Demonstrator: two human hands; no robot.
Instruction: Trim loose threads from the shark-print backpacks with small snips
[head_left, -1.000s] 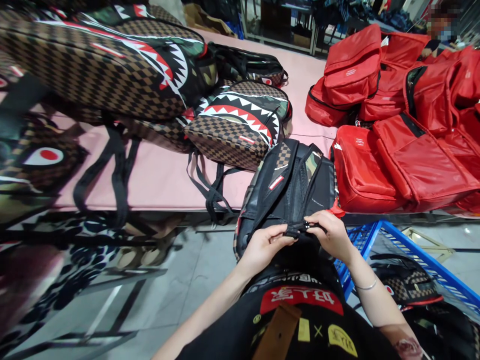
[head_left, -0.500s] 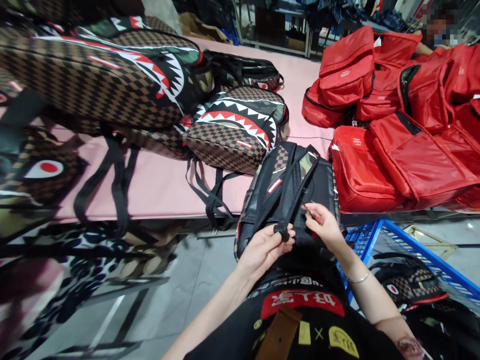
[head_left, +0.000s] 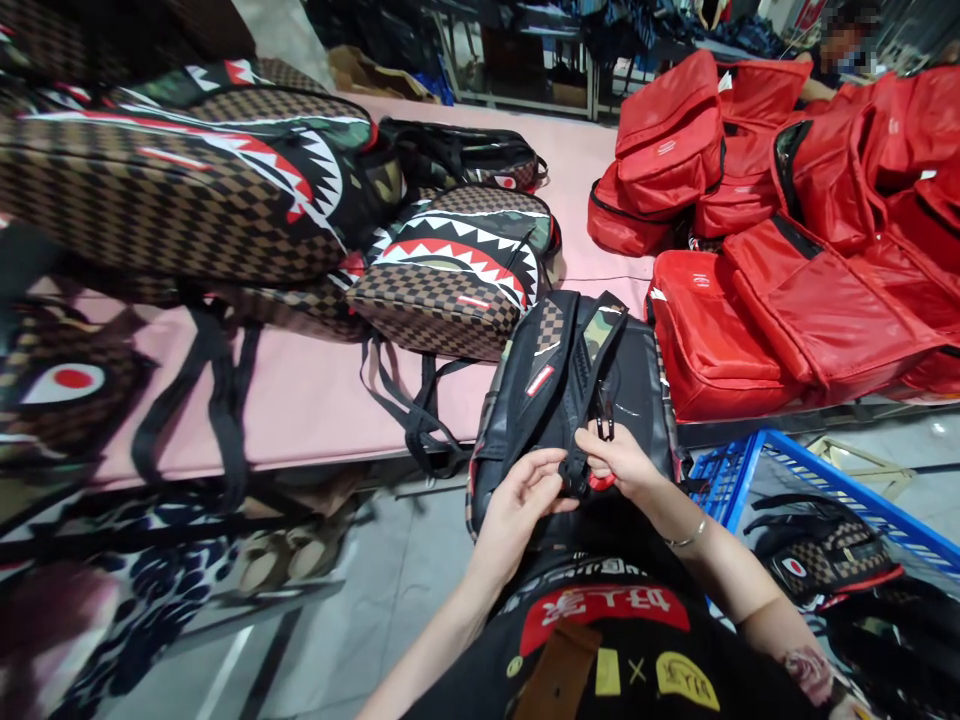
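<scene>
A black backpack (head_left: 637, 380) with checkered and camouflage straps leans on the pink table's front edge, back side facing me. My left hand (head_left: 521, 495) pinches the lower end of one black shoulder strap (head_left: 579, 440). My right hand (head_left: 621, 462) is closed around a small red-handled tool, whose dark metal tips stick up at the strap just above my fingers. Both hands meet at the bottom of the strap, touching each other.
Several checkered shark-mouth backpacks (head_left: 450, 270) lie on the pink table (head_left: 315, 380) to the left. Red bags (head_left: 757, 290) are heaped at the right. A blue crate (head_left: 757, 450) with more backpacks stands at my right on the floor. Another person sits far back right.
My hands have moved closer together and slightly up the strap. The right hand now holds the tool upright against the strap instead of off to the side. The view has shifted a little.
</scene>
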